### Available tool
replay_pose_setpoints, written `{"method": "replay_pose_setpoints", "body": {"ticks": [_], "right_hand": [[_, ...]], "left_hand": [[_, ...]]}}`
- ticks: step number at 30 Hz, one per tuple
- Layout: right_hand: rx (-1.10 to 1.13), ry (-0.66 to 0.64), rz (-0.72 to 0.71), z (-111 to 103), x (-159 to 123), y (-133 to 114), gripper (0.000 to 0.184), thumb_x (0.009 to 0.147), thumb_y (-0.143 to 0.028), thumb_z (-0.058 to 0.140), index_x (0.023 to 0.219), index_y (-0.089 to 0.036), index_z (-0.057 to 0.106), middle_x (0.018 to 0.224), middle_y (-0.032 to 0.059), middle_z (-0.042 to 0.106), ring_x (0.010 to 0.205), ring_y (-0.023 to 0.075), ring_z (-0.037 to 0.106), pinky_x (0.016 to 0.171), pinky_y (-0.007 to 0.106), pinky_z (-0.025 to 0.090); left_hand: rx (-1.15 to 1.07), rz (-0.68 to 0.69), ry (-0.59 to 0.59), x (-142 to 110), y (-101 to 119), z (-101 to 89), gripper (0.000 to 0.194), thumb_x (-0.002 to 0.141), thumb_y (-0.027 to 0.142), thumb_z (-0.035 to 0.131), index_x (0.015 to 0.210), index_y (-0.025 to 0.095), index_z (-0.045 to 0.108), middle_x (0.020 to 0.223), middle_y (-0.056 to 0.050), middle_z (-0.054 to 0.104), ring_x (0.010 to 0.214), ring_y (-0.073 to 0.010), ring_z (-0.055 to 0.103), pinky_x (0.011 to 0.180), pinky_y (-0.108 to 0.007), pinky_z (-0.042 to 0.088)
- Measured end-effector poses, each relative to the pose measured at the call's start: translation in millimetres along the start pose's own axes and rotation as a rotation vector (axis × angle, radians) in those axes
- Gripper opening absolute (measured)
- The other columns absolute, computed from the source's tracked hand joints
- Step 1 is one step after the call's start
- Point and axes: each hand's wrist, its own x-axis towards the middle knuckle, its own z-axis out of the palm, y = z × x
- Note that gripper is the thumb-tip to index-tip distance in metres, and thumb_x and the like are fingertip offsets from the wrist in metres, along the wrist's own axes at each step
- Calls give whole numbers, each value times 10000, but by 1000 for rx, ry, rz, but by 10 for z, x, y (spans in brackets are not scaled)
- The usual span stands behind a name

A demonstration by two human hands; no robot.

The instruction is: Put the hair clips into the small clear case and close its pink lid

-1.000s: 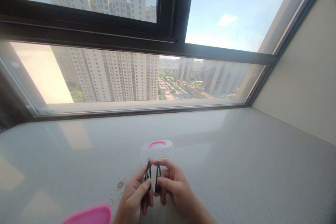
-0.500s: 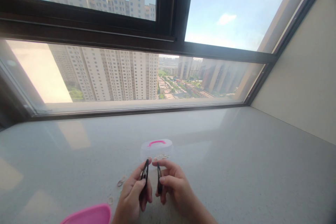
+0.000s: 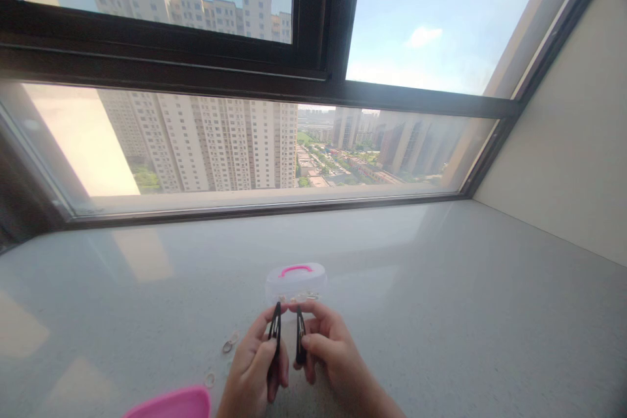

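We have one black snap hair clip in each hand, both raised in front of us above the pale, speckled windowsill [image 3: 441, 294]. Our left hand [image 3: 251, 362] is clamped on the left hair clip [image 3: 275, 330], with the thumb pressing its near side and the forefinger reaching to its upper end. Our right hand [image 3: 333, 346] is closed on the right hair clip [image 3: 300, 339] in much the same way, thumb against its side. Both clips stand roughly upright, the left one leaning a little, with a narrow gap between them. Our two forefingers come together above that gap, but we cannot tell whether the tips touch. Just beyond our fingers sits a translucent plastic case [image 3: 296, 283] with a pink handle [image 3: 296, 268] on top, and small pale items show at its near side, too blurred for us to name. To the left of our left hand lie a dark ring-shaped band [image 3: 227, 347], a pale band [image 3: 234, 336] right beside it, and another pale band [image 3: 209, 379] nearer to us. At the bottom left we see part of a pink plastic piece [image 3: 171, 405], cut off by the view's edge. Beyond the windowsill, a dark-framed window [image 3: 196, 55] looks out on tall buildings [image 3: 220, 144].
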Motion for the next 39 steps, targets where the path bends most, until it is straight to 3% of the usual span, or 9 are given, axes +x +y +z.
{"method": "replay_pose_setpoints", "body": {"ticks": [13,29,39], "right_hand": [[-74,70,1,24,2,-43,459,544,-132,503,994,-90,585,456,-48,557,288,72,433,258,132,247],[-144,66,-26,53,-41,-87,425,580,-115,487,992,-115,594,443,-83,489,311,51,374,309,145,215],[-157,62,-33,61,-37,-103,412,581,-121,480,979,-121,587,448,-96,465,328,48,366,359,163,307]], "left_hand": [[8,2,-15,25,-62,-23,509,843,366,437,1260,76,407,432,47,552,299,-52,284,325,-169,196],[48,-38,-28,12,34,28,543,814,394,450,1244,66,401,419,54,551,288,-60,293,312,-174,211],[52,-54,-17,21,8,8,579,817,432,468,1268,75,405,403,56,549,268,-59,297,298,-173,213]]}}
